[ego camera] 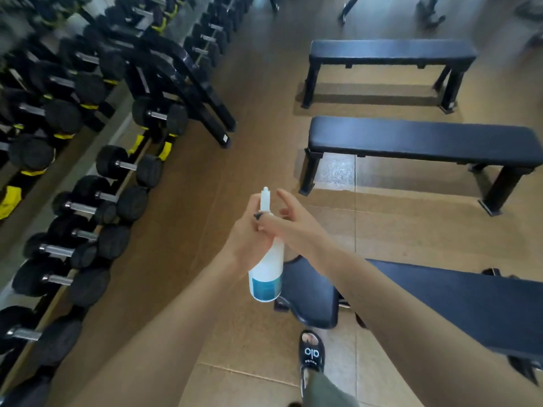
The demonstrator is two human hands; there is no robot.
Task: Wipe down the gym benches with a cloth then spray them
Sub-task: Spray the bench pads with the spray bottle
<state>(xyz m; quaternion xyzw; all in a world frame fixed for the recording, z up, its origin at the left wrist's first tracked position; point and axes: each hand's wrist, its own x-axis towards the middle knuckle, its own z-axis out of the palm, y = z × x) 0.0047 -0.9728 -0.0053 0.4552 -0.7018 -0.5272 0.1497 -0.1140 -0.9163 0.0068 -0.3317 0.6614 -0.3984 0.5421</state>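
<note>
— Where is the spray bottle (266, 274)?

— In the air in front of the person, over the brown floor (205, 177), just left of the near end of the closest bench (440, 301). It is white with a blue-green label low on its body, and its white nozzle points up and away.

— What are the hands doing?

— The left hand (245, 239) is wrapped round the neck of the bottle and carries it. The right hand (293, 221) lies across the top of the bottle by the black trigger part; its forefinger is stretched out straight past the nozzle, and the other fingers curl toward the neck. Whether they actually grip it cannot be told, since the left hand and the bottle hide the contact.

— And the benches?

— Three black padded ones sit on the right. The closest runs under the right forearm. The middle bench (423, 139) and the far bench (390, 51) stand on the tan tiles, well apart from the bottle, each parallel to the other.

— What else is around?

— A long rack of black dumbbells (123, 198) with yellow fittings lines the left side. Below the bottle a foot in a black slide sandal (312, 352) with white letters rests on the tiles.
</note>
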